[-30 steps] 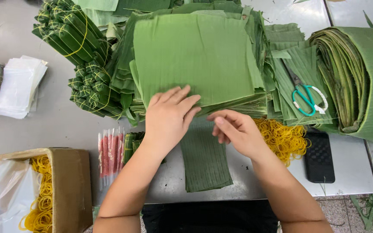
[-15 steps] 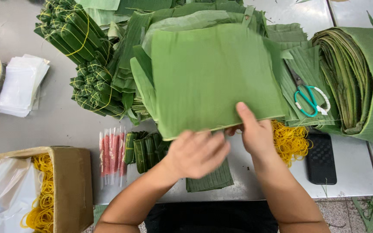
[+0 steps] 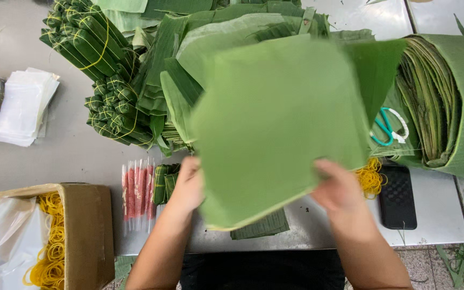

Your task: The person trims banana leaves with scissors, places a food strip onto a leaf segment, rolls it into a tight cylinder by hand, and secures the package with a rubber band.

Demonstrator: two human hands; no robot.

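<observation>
At nine o'clock we see a stack of clear plastic sleeves (image 3: 23, 107), flat and whitish, on the grey table. At seven o'clock stands an open brown cardboard box (image 3: 84, 231) with a clear plastic bag (image 3: 4, 236) inside. Just left of centre lies a row of clear packets (image 3: 138, 194) with red contents. At four o'clock lies a black phone (image 3: 397, 196), its screen dark.

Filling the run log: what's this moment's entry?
left hand: holding leaf sheet | right hand: holding same sheet | sheet: lifted above table
</observation>
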